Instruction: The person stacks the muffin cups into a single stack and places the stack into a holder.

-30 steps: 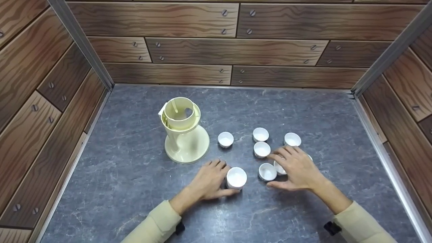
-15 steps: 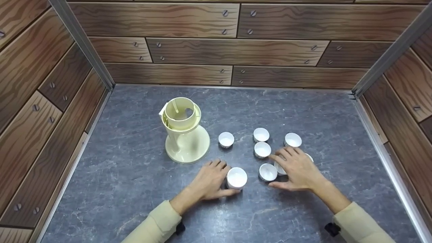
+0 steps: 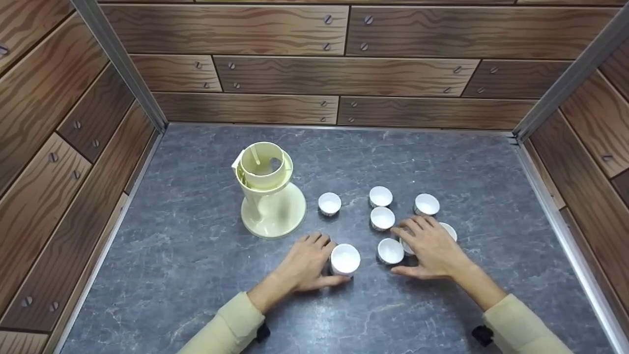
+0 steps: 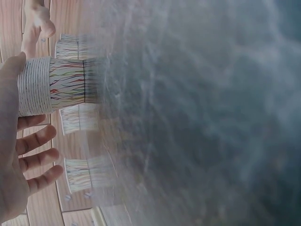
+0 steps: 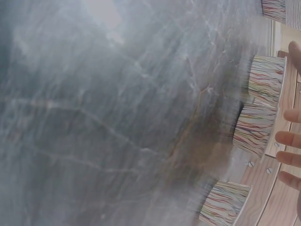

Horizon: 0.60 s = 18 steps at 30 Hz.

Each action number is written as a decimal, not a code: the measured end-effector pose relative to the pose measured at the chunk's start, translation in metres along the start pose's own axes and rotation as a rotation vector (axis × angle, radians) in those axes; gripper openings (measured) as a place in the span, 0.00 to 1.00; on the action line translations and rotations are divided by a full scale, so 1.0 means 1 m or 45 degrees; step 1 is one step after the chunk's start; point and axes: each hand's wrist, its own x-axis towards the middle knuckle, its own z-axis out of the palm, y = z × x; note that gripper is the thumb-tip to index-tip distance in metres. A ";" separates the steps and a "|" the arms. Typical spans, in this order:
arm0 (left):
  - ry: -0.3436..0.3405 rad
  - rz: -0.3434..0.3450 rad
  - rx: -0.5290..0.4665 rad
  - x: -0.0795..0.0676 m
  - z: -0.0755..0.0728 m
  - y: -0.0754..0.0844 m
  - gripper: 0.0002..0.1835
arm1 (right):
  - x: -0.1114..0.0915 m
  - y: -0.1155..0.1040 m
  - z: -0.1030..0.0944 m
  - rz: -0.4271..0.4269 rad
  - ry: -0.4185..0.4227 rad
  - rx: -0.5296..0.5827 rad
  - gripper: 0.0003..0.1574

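Close to the front, my left hand holds a stack of white cups, thumb on the near side and fingers on the far side. The left wrist view shows several nested rims on this stack, above a coloured-line pattern. My right hand hovers with spread fingers over a group of white cups, holding none. A cup stands between its thumb and index finger; another is partly hidden under the hand. A further cup shows past its right side. In the right wrist view the fingers are apart from the patterned cups.
A pale yellow stand with a hollow cylinder on top is at the left. A single cup stands beside it. Two cups sit together behind my right hand, another to their right. Wood-patterned walls surround the dark marbled table.
My right hand has shifted very slightly, and a bit more of the cup past its right side shows. My left hand and the stack stay in place.
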 end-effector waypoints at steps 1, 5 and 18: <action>0.005 0.002 -0.002 0.000 0.000 0.000 0.40 | 0.000 0.000 0.001 0.002 -0.005 -0.003 0.59; 0.015 0.007 -0.008 0.000 0.001 -0.001 0.40 | -0.001 0.001 0.005 0.004 -0.010 -0.018 0.59; -0.014 0.003 -0.015 0.000 -0.001 0.000 0.41 | 0.000 -0.001 0.013 0.003 -0.034 -0.029 0.54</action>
